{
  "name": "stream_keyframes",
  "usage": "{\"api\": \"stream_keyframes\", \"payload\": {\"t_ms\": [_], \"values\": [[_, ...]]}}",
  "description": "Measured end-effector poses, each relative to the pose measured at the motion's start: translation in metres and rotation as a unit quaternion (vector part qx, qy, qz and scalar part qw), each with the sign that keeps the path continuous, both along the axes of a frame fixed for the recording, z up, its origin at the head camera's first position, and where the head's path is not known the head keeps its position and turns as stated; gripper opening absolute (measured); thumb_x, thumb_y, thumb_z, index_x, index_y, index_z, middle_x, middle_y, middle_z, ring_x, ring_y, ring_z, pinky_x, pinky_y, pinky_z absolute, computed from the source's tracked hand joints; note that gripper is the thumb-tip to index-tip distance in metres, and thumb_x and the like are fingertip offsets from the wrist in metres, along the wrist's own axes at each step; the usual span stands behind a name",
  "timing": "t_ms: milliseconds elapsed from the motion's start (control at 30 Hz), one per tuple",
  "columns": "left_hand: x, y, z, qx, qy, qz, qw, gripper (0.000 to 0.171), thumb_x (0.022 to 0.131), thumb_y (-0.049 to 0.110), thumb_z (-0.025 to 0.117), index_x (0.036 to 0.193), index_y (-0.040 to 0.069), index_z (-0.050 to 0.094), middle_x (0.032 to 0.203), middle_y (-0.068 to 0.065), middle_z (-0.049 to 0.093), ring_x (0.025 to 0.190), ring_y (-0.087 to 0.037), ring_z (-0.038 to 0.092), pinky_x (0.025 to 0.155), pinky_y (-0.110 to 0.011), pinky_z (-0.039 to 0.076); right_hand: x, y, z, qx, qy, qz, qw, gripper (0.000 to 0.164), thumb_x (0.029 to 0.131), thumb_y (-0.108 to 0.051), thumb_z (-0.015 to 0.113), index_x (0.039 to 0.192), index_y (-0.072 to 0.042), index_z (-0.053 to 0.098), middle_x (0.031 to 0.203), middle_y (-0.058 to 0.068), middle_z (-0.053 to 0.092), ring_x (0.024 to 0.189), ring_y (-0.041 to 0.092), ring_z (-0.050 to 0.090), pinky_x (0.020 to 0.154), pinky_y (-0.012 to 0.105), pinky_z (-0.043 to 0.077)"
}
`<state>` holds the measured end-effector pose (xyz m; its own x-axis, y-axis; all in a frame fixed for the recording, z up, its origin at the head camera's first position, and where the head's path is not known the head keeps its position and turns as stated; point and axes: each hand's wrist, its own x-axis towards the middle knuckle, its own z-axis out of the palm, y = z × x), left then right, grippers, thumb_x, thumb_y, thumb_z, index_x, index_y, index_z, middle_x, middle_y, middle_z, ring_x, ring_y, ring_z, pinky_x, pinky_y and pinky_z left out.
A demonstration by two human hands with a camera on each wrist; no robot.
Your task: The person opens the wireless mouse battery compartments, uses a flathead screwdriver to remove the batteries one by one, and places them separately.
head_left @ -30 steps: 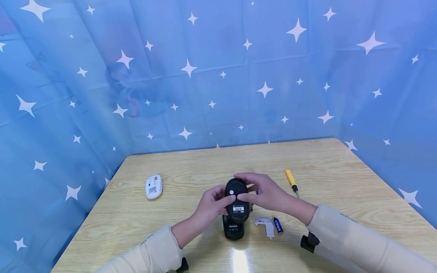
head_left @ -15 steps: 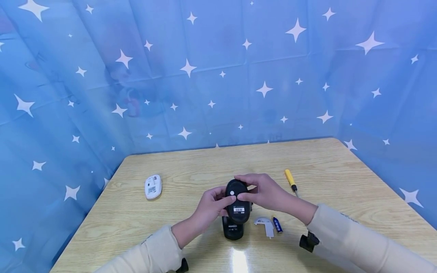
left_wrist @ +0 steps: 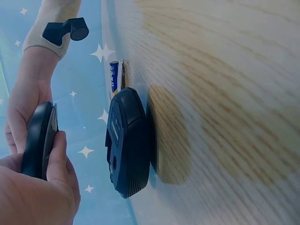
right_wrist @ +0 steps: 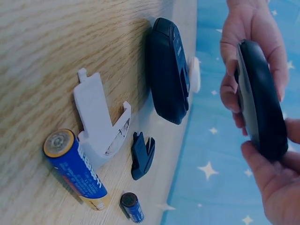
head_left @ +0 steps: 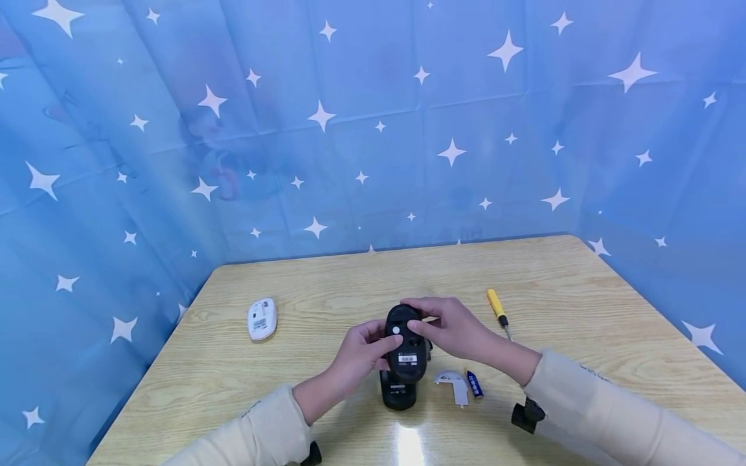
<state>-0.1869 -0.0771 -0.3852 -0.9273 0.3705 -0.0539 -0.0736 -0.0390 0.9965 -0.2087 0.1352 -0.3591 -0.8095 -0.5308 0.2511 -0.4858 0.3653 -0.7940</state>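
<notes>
Both hands hold a black computer mouse [head_left: 407, 366] above the table, its labelled underside toward the head camera. My left hand [head_left: 362, 351] grips its left side, thumb on the underside. The right hand [head_left: 451, 327] pinches its upper right part, thumb on the underside near a white dot and fingers behind the edge. A second black mouse [right_wrist: 164, 70] lies bottom-up on the table just below, partly covered by the held one in the head view. Beside it are a white battery cover [right_wrist: 96, 105], a small black cover piece [right_wrist: 142, 155] and a blue battery [right_wrist: 79, 171].
A white mouse [head_left: 262, 319] lies bottom-up at the left of the wooden table [head_left: 326, 285]. Toward the right lies a screwdriver [head_left: 495, 304] with a yellow handle. Another blue battery [right_wrist: 132, 207] stands out in the right wrist view. A blue star-patterned curtain [head_left: 373, 129] hangs behind.
My right thumb has slid up and slightly right on the held mouse's underside, and dark recesses now show below it. The left hand and the mouse have hardly moved.
</notes>
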Motion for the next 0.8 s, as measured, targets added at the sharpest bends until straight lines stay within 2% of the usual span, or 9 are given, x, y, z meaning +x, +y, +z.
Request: {"api": "stream_keyframes", "payload": {"t_ms": [233,367,433,633,700,800], "values": [[-0.0001,0.0005,-0.0033,0.005,-0.002,-0.001,1.0,0.037,0.092,0.015,0.065,0.122,-0.006,0.059,0.099,-0.011,0.065,0.087,-0.018,0.066,0.072,-0.031,0.06,-0.0024,-0.0019,-0.0006,-0.022,0.026,-0.007,0.999,0.036,0.097,-0.013,0.061,0.131,-0.001,0.058,0.128,0.014,0.059,0.113,0.031,0.058,0.084,0.029,0.056],[0.0005,0.0006,-0.0042,0.013,-0.001,-0.003,0.9999,0.036,0.092,0.014,0.065,0.122,-0.006,0.059,0.099,-0.01,0.065,0.088,-0.018,0.066,0.073,-0.033,0.06,-0.0029,-0.0033,0.0017,-0.034,0.025,-0.015,0.999,0.034,0.096,-0.012,0.062,0.129,-0.002,0.06,0.125,0.011,0.061,0.114,0.03,0.058,0.087,0.031,0.055],[0.0008,0.0005,-0.0042,0.017,-0.001,-0.004,0.9998,0.036,0.092,0.013,0.064,0.122,-0.006,0.059,0.1,-0.01,0.065,0.088,-0.018,0.066,0.074,-0.034,0.06,-0.0032,-0.0037,0.0027,-0.039,0.018,-0.022,0.999,0.033,0.096,-0.012,0.062,0.128,-0.004,0.061,0.123,0.009,0.061,0.114,0.03,0.058,0.09,0.034,0.054],[0.0016,0.0004,-0.0039,0.02,-0.004,-0.001,0.9998,0.036,0.092,0.013,0.064,0.122,-0.007,0.059,0.099,-0.009,0.065,0.087,-0.017,0.066,0.073,-0.035,0.06,-0.0041,-0.0042,0.0043,-0.04,-0.015,-0.046,0.998,0.031,0.096,-0.016,0.063,0.126,-0.01,0.063,0.117,0.005,0.065,0.115,0.032,0.057,0.094,0.054,0.049],[0.0022,0.0004,-0.0036,0.02,-0.007,0.002,0.9998,0.036,0.092,0.013,0.064,0.121,-0.006,0.059,0.098,-0.009,0.066,0.087,-0.017,0.066,0.072,-0.034,0.06,-0.005,-0.0051,0.0054,-0.044,-0.028,-0.051,0.997,0.031,0.095,-0.017,0.063,0.126,-0.009,0.063,0.113,0.005,0.066,0.113,0.033,0.058,0.094,0.055,0.048],[0.0021,0.0001,-0.0038,0.02,-0.007,0.003,0.9998,0.036,0.091,0.013,0.065,0.121,-0.007,0.059,0.098,-0.009,0.065,0.086,-0.017,0.066,0.072,-0.034,0.06,-0.0071,-0.007,0.0084,-0.058,-0.051,-0.054,0.996,0.033,0.096,-0.016,0.063,0.127,-0.006,0.062,0.108,0.007,0.065,0.107,0.031,0.062,0.092,0.051,0.05]]}}
